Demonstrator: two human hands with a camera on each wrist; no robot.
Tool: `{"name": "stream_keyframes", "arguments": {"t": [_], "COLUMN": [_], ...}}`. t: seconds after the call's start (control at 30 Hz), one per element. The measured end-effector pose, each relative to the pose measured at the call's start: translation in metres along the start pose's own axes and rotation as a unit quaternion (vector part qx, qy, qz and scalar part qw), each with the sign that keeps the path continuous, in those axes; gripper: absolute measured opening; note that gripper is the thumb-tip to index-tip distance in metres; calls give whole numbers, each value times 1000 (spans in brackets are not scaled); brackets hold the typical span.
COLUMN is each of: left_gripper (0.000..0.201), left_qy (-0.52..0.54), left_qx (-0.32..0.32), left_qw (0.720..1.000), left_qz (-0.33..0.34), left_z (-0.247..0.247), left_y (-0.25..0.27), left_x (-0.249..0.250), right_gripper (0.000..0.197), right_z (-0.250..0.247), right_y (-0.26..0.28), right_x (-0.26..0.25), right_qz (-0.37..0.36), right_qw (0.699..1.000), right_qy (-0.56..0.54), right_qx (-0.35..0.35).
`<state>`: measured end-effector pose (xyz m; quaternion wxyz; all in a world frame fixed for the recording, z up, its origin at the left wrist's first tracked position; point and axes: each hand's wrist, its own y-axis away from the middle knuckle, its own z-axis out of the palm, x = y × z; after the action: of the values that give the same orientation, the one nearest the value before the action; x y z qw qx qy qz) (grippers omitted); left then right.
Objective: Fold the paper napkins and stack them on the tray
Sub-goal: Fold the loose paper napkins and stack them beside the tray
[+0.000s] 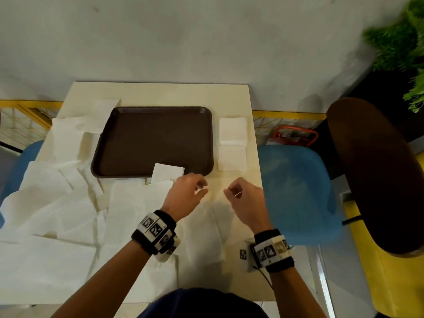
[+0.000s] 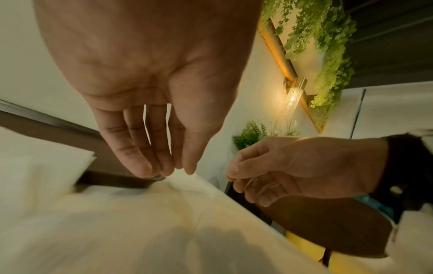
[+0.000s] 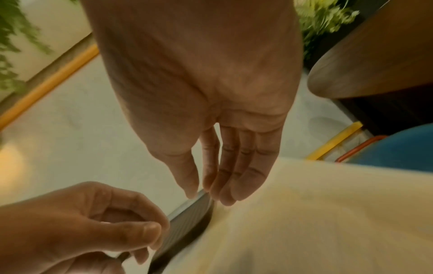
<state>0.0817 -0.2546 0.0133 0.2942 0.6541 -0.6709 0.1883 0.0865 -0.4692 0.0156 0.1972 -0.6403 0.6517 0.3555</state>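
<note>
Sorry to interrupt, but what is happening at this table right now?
A person is folding paper napkins for the brown tray. The left hand and right hand hover just in front of it, holding nothing. Two folded napkins lie right of the tray, one small piece overlaps its near rim, and unfolded napkins cover the left side.

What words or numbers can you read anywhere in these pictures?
None: no words or numbers show.
The wristbands and carry black-and-white square code patterns, not letters.
The tray, napkins and table are blank.
</note>
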Motion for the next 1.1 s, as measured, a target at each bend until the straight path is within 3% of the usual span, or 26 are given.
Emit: {"name": "stream_keyframes", "arguments": {"t": [0.2, 0.33, 0.53, 0.77, 0.9, 1.0, 1.1], "left_gripper": [47, 39, 19, 3, 4, 27, 39], "left_qy": [-113, -106, -79, 68, 243, 325, 339], "left_qx": [-36, -12, 23, 30, 39, 18, 4], "left_qw": [991, 993, 996, 997, 969, 945, 940], "left_qz": [-62, -53, -32, 10, 1, -25, -39], "left_z": [12, 20, 21, -30, -69, -82, -82], "left_y": [31, 33, 36, 34, 36, 43, 48], "left_x": [-43, -45, -43, -24, 3, 24, 34], "right_gripper": [38, 32, 24, 26, 11, 11, 12], "right_z": [53, 70, 72, 38, 6, -15, -30], "right_y": [25, 28, 30, 29, 32, 33, 33], "right_x": [-13, -18, -15, -18, -37, -58, -76], "right_qz": [39, 33, 23, -2, -14, -23, -31], "right_qw": [992, 988, 994, 995, 976, 968, 965], "right_qy": [90, 134, 93, -69, -198, -248, -261], "right_qx": [-76, -65, -44, -74, -90, -43, 16]}}
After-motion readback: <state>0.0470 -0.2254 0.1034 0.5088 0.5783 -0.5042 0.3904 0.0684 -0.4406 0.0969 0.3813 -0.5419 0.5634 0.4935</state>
